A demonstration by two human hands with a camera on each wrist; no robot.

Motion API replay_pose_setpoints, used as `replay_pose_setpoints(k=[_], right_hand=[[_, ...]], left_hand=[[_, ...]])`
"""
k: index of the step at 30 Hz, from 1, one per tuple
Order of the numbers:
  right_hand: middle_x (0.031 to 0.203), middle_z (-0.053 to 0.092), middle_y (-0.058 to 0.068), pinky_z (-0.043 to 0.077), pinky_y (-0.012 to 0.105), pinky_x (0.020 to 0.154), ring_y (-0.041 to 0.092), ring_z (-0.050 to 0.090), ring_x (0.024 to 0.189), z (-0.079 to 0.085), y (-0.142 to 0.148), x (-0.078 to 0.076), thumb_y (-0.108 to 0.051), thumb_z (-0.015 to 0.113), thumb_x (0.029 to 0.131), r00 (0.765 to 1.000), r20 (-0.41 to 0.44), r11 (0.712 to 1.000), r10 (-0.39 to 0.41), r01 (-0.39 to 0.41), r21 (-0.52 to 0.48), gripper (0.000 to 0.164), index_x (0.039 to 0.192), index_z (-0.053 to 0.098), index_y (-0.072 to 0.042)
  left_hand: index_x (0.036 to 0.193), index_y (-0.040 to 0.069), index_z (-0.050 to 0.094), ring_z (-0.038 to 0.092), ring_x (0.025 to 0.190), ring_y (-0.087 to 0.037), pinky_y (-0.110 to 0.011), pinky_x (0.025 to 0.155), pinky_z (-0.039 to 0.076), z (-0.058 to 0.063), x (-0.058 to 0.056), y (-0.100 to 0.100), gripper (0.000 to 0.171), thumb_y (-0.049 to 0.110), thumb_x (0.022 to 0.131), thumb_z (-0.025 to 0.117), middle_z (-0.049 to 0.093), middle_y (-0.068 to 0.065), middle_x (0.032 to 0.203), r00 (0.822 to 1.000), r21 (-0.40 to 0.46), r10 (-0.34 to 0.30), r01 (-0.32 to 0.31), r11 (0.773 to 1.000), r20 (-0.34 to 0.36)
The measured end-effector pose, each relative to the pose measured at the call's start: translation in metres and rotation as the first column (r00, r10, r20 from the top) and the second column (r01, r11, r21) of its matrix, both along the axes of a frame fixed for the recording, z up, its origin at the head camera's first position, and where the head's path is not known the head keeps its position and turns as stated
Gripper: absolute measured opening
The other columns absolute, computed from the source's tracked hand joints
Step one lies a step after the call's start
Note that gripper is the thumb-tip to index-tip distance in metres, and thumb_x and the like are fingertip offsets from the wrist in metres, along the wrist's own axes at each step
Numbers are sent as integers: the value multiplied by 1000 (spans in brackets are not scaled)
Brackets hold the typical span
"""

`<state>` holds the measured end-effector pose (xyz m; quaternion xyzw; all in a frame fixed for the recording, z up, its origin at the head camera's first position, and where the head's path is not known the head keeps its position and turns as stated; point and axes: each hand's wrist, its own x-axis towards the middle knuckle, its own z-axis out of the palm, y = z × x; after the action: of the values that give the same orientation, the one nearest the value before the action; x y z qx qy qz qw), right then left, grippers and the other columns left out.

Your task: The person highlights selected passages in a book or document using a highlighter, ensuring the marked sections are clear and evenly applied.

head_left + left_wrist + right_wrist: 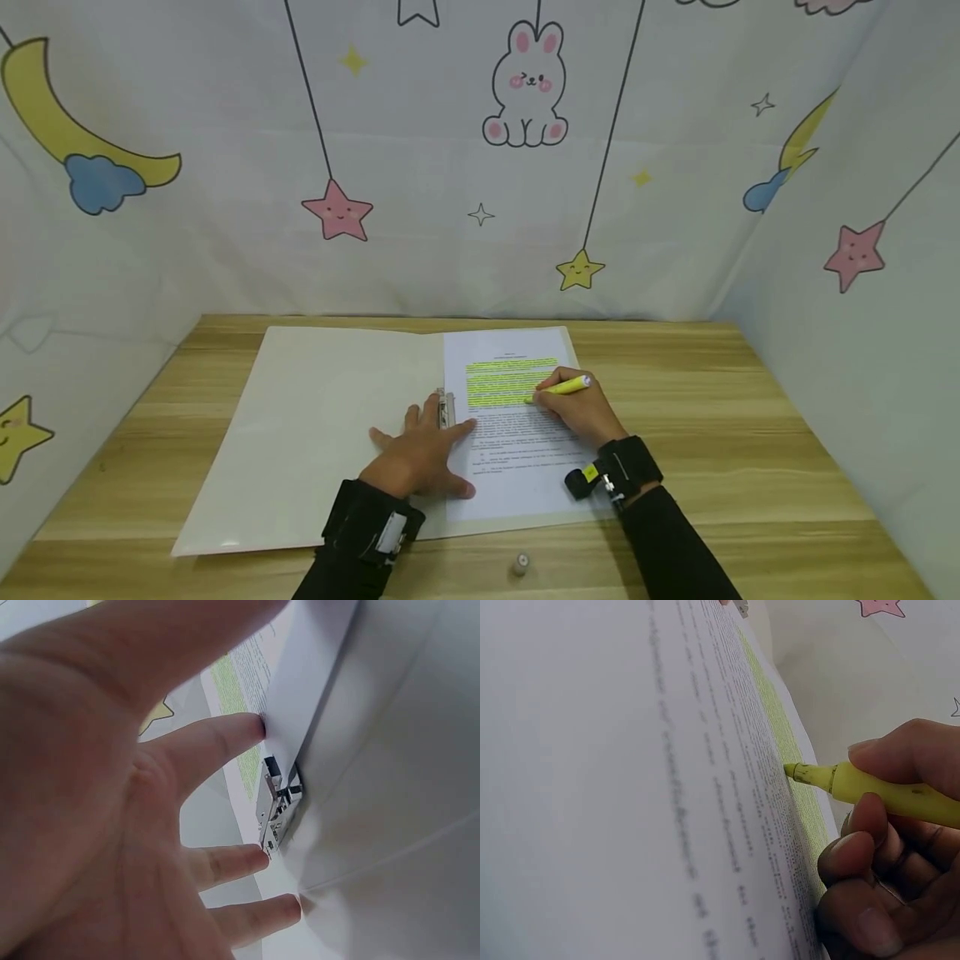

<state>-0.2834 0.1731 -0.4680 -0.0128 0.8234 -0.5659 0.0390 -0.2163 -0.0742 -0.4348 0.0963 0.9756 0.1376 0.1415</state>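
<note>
A printed sheet (517,492) lies in the right half of an open white folder (315,417). Its upper paragraph is covered in yellow-green lines. My right hand (583,410) pinches a yellow highlighter (568,386) between thumb and fingers, its tip at the lower edge of the coloured block. In the right wrist view the highlighter (885,791) meets the paper with its chisel tip. My left hand (423,454) rests with spread fingers across the folder's fold and the sheet's left edge. Beside its fingers, the left wrist view shows the metal clip (276,810).
A small grey cap-like piece (521,565) stands on the wooden table (712,417) near the front edge. White fabric walls (435,267) printed with stars, moons and a rabbit close off the back and both sides.
</note>
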Motion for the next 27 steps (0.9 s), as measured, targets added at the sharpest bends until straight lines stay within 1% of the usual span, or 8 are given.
replay_pose_setpoints(k=[3, 11, 17, 20, 24, 27], right_hand=[[89, 62, 9, 46, 24, 56, 21, 60, 76, 0, 0, 0, -10, 75, 86, 1000, -12, 1000, 2, -2, -2, 9, 88, 71, -3], [85, 62, 8, 44, 22, 52, 19, 58, 69, 1, 2, 0, -9, 75, 84, 1000, -26, 1000, -5, 5, -13, 6, 84, 70, -5], [95, 67, 10, 45, 23, 55, 21, 59, 77, 5, 3, -1, -9, 76, 83, 999, -44, 1000, -12, 11, -17, 5, 81, 71, -8], [98, 67, 9, 46, 24, 56, 20, 59, 79, 6, 3, -1, -9, 77, 82, 999, -35, 1000, -21, 21, -6, 5, 81, 72, -9], [95, 66, 9, 44, 24, 55, 20, 59, 77, 6, 3, 1, -8, 75, 82, 1000, -14, 1000, -27, 27, -10, 5, 82, 71, -6], [94, 65, 9, 44, 24, 55, 20, 59, 77, 4, 4, 3, -7, 75, 83, 1000, -7, 1000, -27, 27, -14, 5, 82, 70, -6]], left_hand=[[142, 36, 55, 26, 142, -47, -92, 92, 12, 0, -1, 0, 90, 44, 61, 93, 19, -21, 162, 1000, -2, -2, 2, 1000, 1], [142, 35, 55, 27, 141, -47, -93, 91, 14, 2, -1, 1, 90, 45, 61, 93, 18, -22, 162, 1000, -5, -7, 7, 1000, 11], [142, 34, 55, 29, 139, -46, -93, 90, 14, 6, -2, 1, 89, 45, 61, 93, 19, -22, 161, 1000, -7, -13, 13, 1000, -7], [141, 35, 56, 29, 139, -46, -93, 90, 13, 7, -1, 2, 90, 44, 60, 94, 19, -21, 161, 1000, 2, -9, 9, 1000, -7], [141, 37, 55, 28, 139, -47, -94, 89, 12, 5, 0, 2, 91, 43, 59, 94, 18, -21, 162, 1000, 9, -4, 4, 1000, -2], [141, 35, 56, 27, 140, -48, -94, 88, 12, 4, 2, 3, 90, 44, 60, 94, 18, -21, 162, 1000, 14, -2, 2, 1000, 2]])
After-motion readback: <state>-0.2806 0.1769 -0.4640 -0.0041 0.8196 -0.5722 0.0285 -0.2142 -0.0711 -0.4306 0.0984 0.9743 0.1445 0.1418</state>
